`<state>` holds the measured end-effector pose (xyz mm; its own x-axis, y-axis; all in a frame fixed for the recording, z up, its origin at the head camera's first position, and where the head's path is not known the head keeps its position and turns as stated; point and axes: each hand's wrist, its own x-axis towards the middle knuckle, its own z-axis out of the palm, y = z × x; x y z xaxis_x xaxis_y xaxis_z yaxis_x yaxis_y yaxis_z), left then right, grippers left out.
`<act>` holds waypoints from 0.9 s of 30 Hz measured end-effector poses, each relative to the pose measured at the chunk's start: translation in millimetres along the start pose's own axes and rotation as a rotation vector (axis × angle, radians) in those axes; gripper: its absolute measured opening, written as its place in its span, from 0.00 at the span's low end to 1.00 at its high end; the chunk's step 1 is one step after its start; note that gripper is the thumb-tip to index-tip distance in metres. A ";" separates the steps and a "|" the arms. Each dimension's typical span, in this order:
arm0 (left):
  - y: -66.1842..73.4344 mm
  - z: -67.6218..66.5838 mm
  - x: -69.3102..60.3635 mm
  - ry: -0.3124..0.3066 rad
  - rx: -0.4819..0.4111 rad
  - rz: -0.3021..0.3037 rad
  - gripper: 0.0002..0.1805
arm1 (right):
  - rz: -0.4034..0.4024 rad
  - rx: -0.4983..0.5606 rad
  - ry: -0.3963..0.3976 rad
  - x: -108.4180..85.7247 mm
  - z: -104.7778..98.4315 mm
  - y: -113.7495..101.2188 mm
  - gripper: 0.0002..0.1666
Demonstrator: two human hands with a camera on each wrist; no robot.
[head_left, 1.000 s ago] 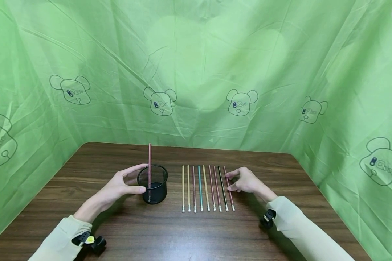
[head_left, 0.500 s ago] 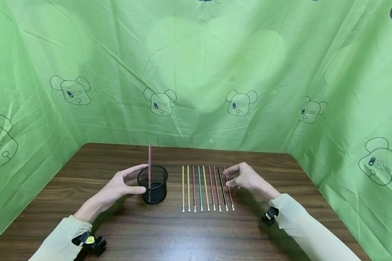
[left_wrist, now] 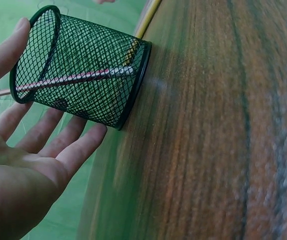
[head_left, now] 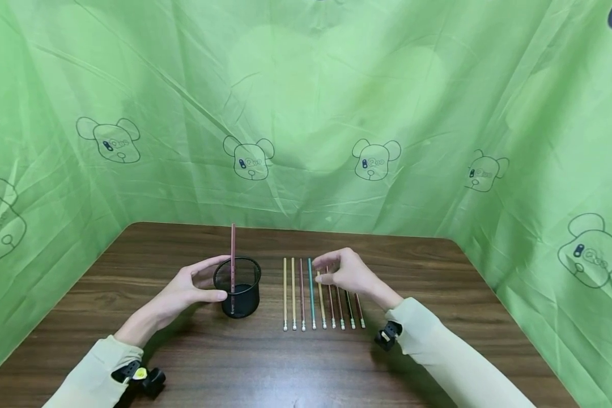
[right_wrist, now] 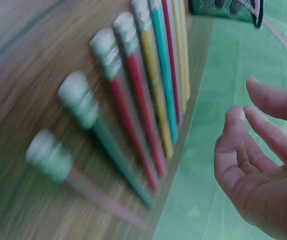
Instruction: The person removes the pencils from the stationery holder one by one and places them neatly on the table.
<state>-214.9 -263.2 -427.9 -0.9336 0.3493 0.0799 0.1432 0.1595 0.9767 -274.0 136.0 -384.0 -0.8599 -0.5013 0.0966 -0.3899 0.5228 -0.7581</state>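
Observation:
My left hand point(head_left: 181, 292) holds a black mesh pencil cup point(head_left: 248, 304), its thumb at the rim and fingers along the far side. One pink pencil point(head_left: 233, 241) stands upright inside the cup, leaning on the rim. Above a row of pencils on the table hovers my right hand point(head_left: 354, 275), fingers bent and nothing between thumb and fingertips in the right wrist view. Its fingertips are near the blue pencil point(head_left: 312, 297) and a yellow pencil point(head_left: 322, 303). The row also has a black pencil point(right_wrist: 121, 157) and several red and yellow ones, eraser ends toward me.
The pencils lie side by side on a brown wooden table point(head_left: 285, 368), to the right of the cup. A green cloth point(head_left: 306, 113) with mouse-head drawings surrounds the table. Small black devices point(head_left: 389, 335) sit on both wrists.
My right hand has lifted off the rightmost red pencil and moved left over the row to near the blue pencil. The left hand and cup stay in place.

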 end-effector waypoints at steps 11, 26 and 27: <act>2.0 0.0 0.6 0.000 0.005 -0.003 0.41 | -0.087 0.107 0.049 30.1 43.3 -36.9 0.18; 2.0 -0.3 0.3 -0.019 -0.026 0.001 0.41 | -0.187 0.130 0.007 68.2 81.3 -73.8 0.23; 2.2 -0.4 0.7 -0.018 -0.023 0.002 0.41 | -0.191 0.126 0.008 69.9 82.9 -75.3 0.23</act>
<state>-215.3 -263.0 -425.6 -0.9271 0.3664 0.0785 0.1373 0.1373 0.9810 -277.4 4.4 -373.7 -0.7773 -0.5770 0.2508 -0.5020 0.3286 -0.8000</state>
